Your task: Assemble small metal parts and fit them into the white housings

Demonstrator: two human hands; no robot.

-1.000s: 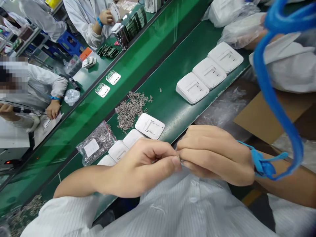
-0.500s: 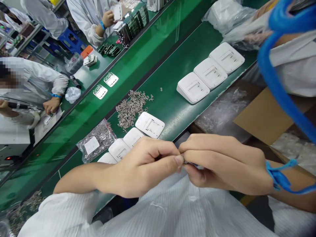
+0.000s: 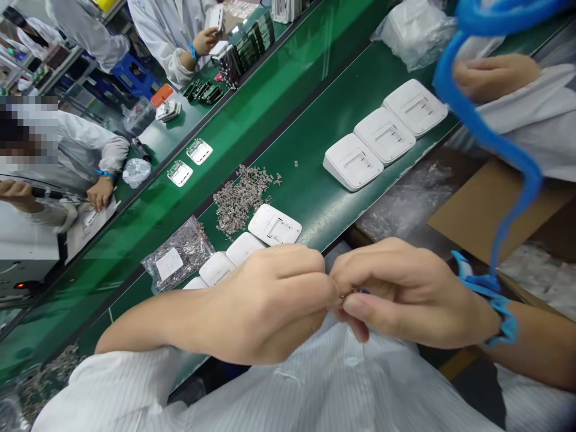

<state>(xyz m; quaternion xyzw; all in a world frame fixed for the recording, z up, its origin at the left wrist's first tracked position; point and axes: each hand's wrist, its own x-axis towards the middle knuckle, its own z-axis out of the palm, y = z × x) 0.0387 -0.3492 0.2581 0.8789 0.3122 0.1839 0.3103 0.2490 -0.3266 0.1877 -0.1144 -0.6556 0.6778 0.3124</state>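
My left hand (image 3: 265,303) and my right hand (image 3: 405,291) meet fingertip to fingertip in front of my chest. Both are closed in a pinch around a small metal part (image 3: 344,296), most of which the fingers cover. A dark blue bit shows beside it at my right thumb. Just beyond my left hand, white plastic housings (image 3: 274,224) with rectangular cutouts lie in a row on the green bench, partly hidden by that hand. Behind them spreads a heap of small metal parts (image 3: 240,201). A clear bag (image 3: 182,255) with a white label holds more.
Three white wedge-shaped housings (image 3: 353,162) stand farther along the bench. A green conveyor (image 3: 153,207) carries two white pieces with circuit boards. A blue coiled cord (image 3: 490,135) hangs at right, near a co-worker's hand (image 3: 497,77) and a cardboard box flap (image 3: 481,210). Other co-workers sit across.
My hands have turned: the left now shows its back and the right its thumb side. The small part stays between them. The blue cord swung left, and the white pieces on the conveyor shifted slightly left.
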